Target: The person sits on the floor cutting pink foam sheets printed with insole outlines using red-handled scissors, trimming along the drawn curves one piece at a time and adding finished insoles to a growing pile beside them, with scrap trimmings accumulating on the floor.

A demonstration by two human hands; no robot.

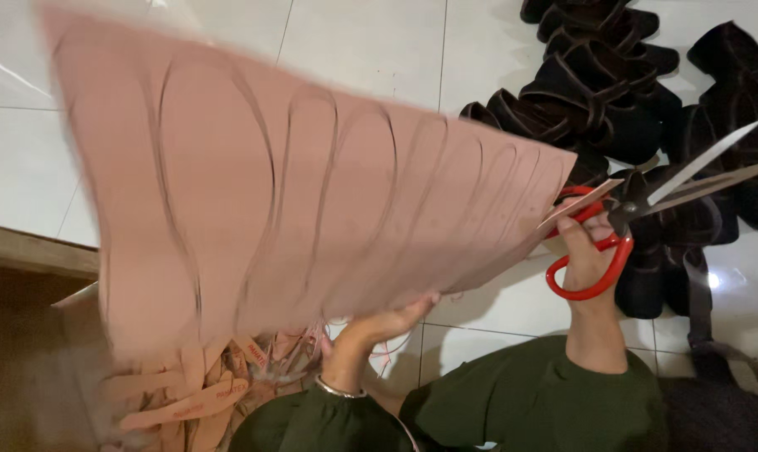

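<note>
Left hand (379, 328) grips pink sheet (295, 209) from below, raised flat so its edge meets the open red scissors (638, 218), right hand (588, 247) fingers closed through the handles.

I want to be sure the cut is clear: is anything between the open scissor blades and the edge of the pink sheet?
Nothing visible. The red-handled scissors in the right hand sit right at the pink sheet edge, blades open and pointing away over the dark shoe pieces. The left hand holds the sheet's lower edge, clear of the blades.
</note>
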